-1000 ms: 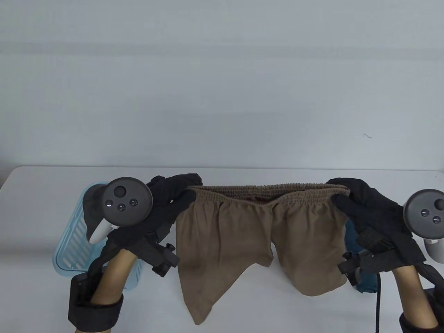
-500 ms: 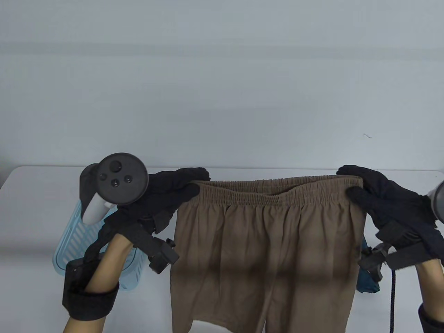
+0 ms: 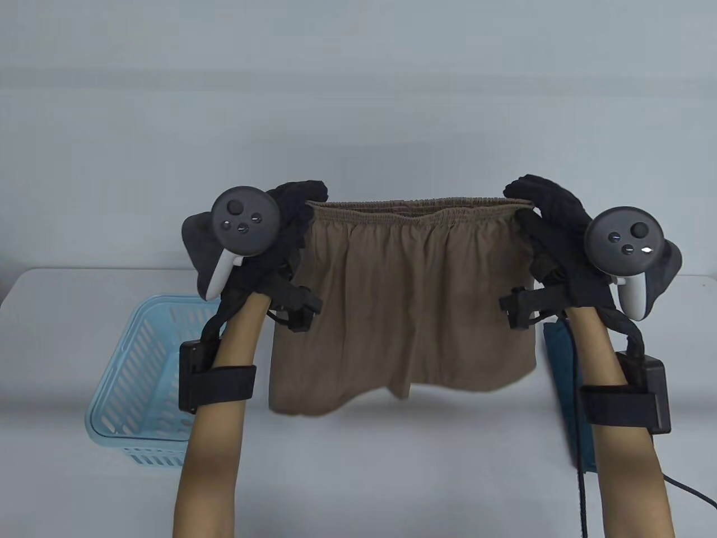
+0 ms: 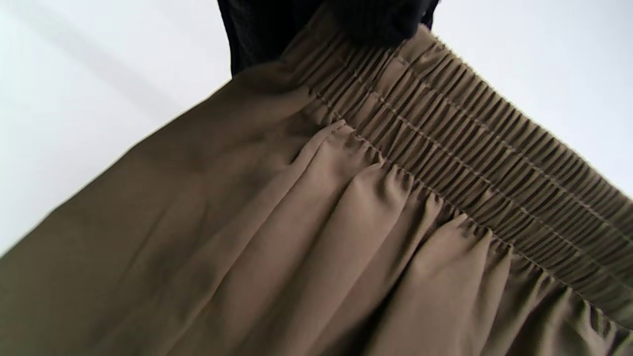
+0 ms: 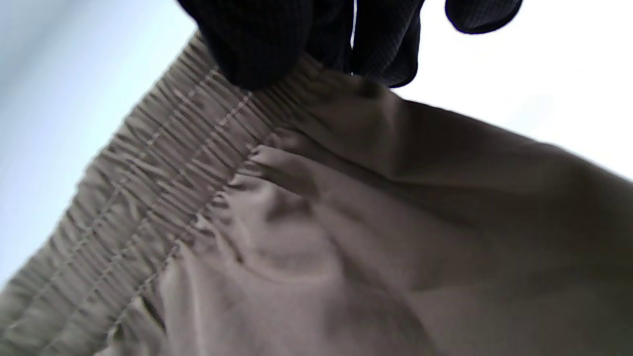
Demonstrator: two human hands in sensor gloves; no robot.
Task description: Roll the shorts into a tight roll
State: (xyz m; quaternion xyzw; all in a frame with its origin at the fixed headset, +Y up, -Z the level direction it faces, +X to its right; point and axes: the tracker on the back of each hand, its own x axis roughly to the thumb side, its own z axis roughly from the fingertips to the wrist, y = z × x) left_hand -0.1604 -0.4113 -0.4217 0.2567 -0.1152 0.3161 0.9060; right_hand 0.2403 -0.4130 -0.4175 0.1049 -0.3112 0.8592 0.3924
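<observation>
The brown cotton shorts with a gathered elastic waistband [image 3: 409,297] hang in the air in front of me, stretched wide by the waistband, both leg hems dangling free above the white tabletop [image 3: 392,448]. The hem on my left side droops lower than the one on my right, and neither seems to touch the surface, though the angle leaves me unsure.

My left hand [image 3: 285,224] has a closed grip on the left corner of the waistband; in the left wrist view the black gloved fingers [image 4: 376,20] pinch the ribbed elastic at its very end. My right hand [image 3: 552,224] holds the opposite corner the same way, fingers [image 5: 257,44] clamped over the stitched band (one fingertip sticks out loose to the side). The waistband runs nearly level between the two grips.

Outward from there: a light blue slotted plastic basket [image 3: 120,392] sits on the tabletop by my left forearm, near the left edge. A dark teal folded cloth [image 3: 560,370] lies flat beside my right forearm, partly hidden by it. Between basket and cloth, under the hanging shorts, there is a broad stretch of bare tabletop reaching toward the near edge.
</observation>
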